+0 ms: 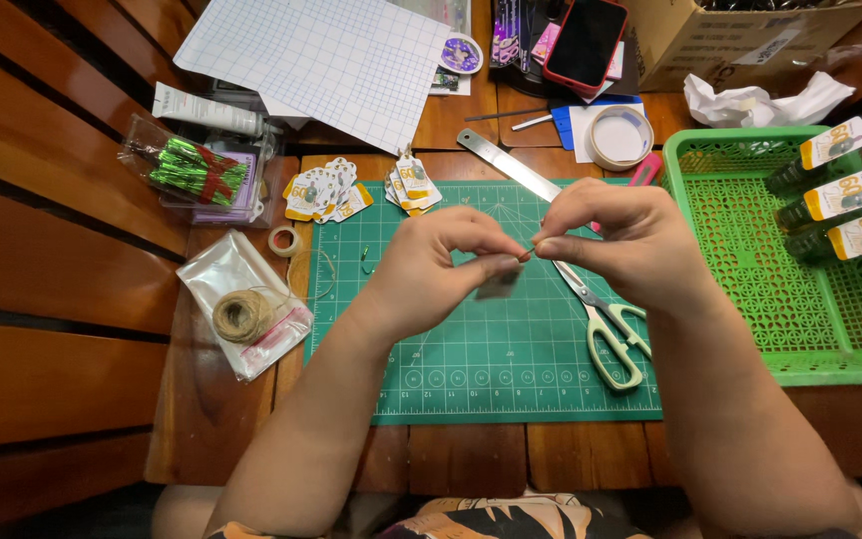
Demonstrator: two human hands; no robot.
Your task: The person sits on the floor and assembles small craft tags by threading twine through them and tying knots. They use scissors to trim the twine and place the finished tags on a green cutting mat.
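Note:
Both my hands hover over a green cutting mat (471, 359). My left hand (436, 269) pinches a thin strand of twine and has a small card tag (499, 284) dangling under its fingers. My right hand (626, 240) pinches the other end of the same strand, fingertip to fingertip with the left. White-handled scissors (611, 334) lie on the mat just below my right hand. A ball of brown twine (239, 314) rests on a clear bag to the left.
Two piles of printed tags (321, 192) sit at the mat's top edge beside a steel ruler (506, 165). A green plastic basket (750, 260) on the right holds tagged dark bottles (830, 200). Grid paper (321, 60), tape roll (619, 135), phone (583, 40) and cardboard box (730, 35) lie behind.

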